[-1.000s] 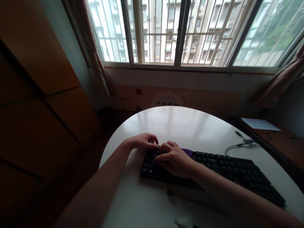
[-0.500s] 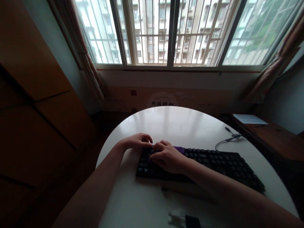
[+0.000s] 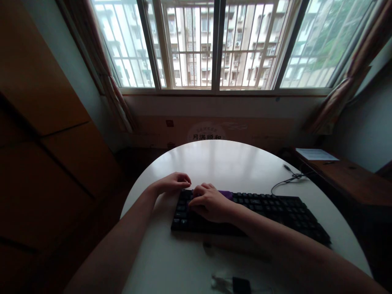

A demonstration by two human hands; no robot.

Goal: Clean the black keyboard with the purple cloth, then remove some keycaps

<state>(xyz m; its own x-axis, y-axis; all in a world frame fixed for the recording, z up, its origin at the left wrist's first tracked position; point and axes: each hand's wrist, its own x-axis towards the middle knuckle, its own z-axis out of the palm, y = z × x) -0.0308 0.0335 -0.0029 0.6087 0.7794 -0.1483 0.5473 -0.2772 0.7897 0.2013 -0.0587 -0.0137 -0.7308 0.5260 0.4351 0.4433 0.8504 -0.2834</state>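
A black keyboard (image 3: 257, 201) lies on the round white table (image 3: 211, 159), slightly angled. My right hand (image 3: 210, 203) is closed over a purple cloth (image 3: 226, 194), pressing it on the keys at the keyboard's left part. Much of the cloth is hidden under that hand. My left hand (image 3: 173, 182) rests by the keyboard's far left corner, its fingers curled in toward the thumb. Whatever may be between those fingertips is too small to make out.
Near the front lie a dark, blurred slender object (image 3: 235, 251) and a small black item (image 3: 241, 285) beside something clear. The keyboard's cable (image 3: 286, 180) runs off to the right. A brown desk (image 3: 346, 179) with a paper sheet (image 3: 317, 154) stands at right, a wooden cabinet (image 3: 45, 163) at left.
The view has shifted slightly. My left fingers have curled in closer to the thumb and lifted a little off the keyboard's corner. My right hand stays on the keys with the cloth.
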